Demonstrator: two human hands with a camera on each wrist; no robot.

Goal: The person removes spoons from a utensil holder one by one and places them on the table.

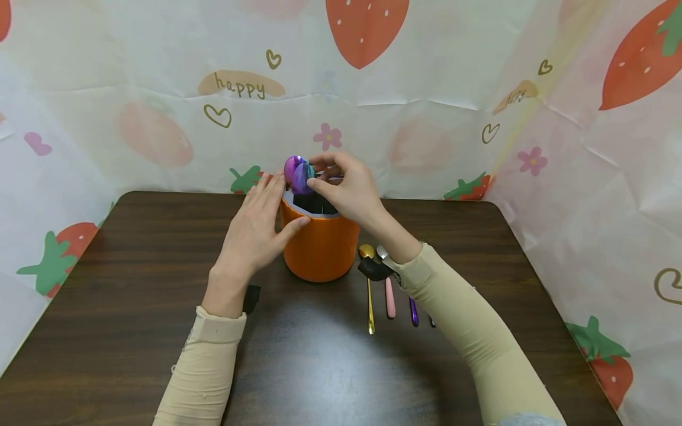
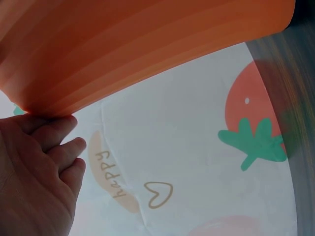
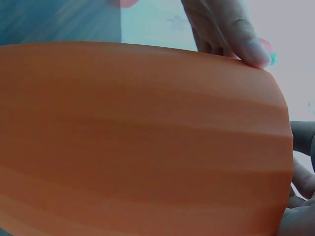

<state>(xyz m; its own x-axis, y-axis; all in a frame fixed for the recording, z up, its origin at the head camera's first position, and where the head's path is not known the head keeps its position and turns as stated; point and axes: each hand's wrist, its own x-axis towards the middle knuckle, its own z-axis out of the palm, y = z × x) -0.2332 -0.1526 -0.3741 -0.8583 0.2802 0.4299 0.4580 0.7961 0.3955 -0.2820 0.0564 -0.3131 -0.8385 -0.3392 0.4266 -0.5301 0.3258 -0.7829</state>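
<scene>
An orange ribbed pot (image 1: 319, 251) with a pale inner rim stands on the table. My left hand (image 1: 256, 228) rests on its left side, fingers extended along the rim and thumb on the front; the left wrist view shows the fingertips (image 2: 64, 125) against the wall. Over the opening, my right hand (image 1: 346, 183) pinches a shiny purple-blue spoon (image 1: 302, 178) near its bowl. A second purple spoon bowl (image 1: 293, 168) shows right behind it. Their handles are hidden. In the right wrist view, fingers of my right hand (image 3: 302, 182) appear beyond the rim.
Right of the pot lie a gold spoon (image 1: 370, 307), a pink-handled spoon (image 1: 391, 299) and a purple handle (image 1: 414, 313). Another handle end (image 1: 433, 322) is mostly under my right sleeve. A strawberry-patterned cloth (image 1: 426, 77) hangs behind the dark wooden table (image 1: 160, 266).
</scene>
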